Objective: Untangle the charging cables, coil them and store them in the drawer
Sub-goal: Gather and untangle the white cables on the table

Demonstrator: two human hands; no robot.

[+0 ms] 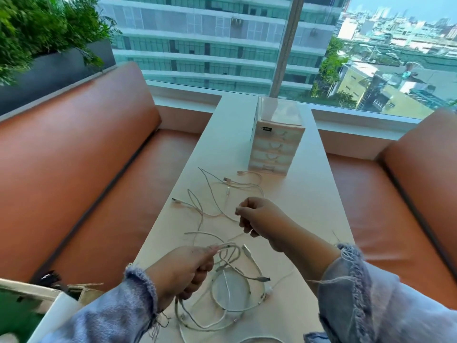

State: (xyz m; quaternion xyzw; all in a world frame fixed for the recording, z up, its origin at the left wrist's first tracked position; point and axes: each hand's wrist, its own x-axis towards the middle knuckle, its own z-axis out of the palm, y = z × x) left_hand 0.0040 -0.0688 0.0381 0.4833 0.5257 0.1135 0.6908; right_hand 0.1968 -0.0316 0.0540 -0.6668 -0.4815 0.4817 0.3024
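Observation:
Several white charging cables [217, 201] lie tangled along the middle of a long pale table [309, 194]. My left hand [183, 271] grips a bundle of looped cable near the table's front, with loops hanging below the fist. Further up, my right hand [257, 219] pinches a single white strand lifted above the table. Loose plug ends [226, 179] rest closer to a small white drawer unit [274, 144] that stands upright at the far end, its drawers closed.
A round white disc [230, 290] lies among the cables near the front edge. Orange-brown padded benches [99, 169] flank the table on both sides. A glass window wall stands behind the drawer unit. A dark planter with greenery [44, 68] sits at the back left.

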